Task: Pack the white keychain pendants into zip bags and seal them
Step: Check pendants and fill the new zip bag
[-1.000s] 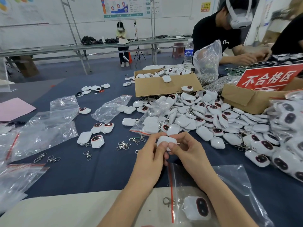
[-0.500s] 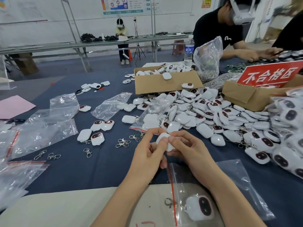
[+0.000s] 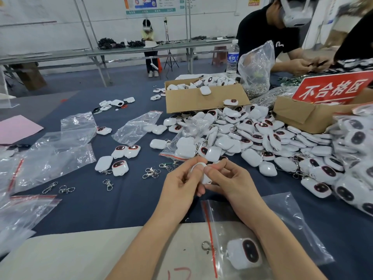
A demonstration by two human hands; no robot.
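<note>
2 hands meet at centre stage, just above the blue cloth (image 3: pixel 105 201). The left hand (image 3: pixel 181 183) and the right hand (image 3: pixel 229 178) have their fingers curled round 1 white pendant (image 3: pixel 198 166), thumbs and forefingers pinching it from either side, so both hands are gripping. Most of that pendant is hidden by the fingers, and I cannot tell which face is up.

Down by the right forearm lies a zip bag (image 3: pixel 292 221), flat, partly on the cloth and partly on a pale sheet (image 3: pixel 80 257). Inside it sits 1 bagged pendant (image 3: pixel 245 253), dark oval face up, its key ring at the bag's red strip. I cannot tell whether that strip is pressed closed.

Beyond the hands, a big heap of pendants (image 3: pixel 252 138) spreads across the cloth, running up against an open cardboard box (image 3: pixel 201 104) that holds more. To the right, a red sign (image 3: pixel 333 88) stands in a second carton (image 3: pixel 298 116), with packed bags (image 3: pixel 355 142) piled beside it.

Over on the left, 4 loose pendants (image 3: pixel 120 168) lie close together, metal clasps (image 3: pixel 151 173) are scattered near them, and empty zip bags (image 3: pixel 54 158) lie crumpled further out. Across the table, a person in a black shirt (image 3: pixel 262 33) works beside a water bottle (image 3: pixel 232 59).
</note>
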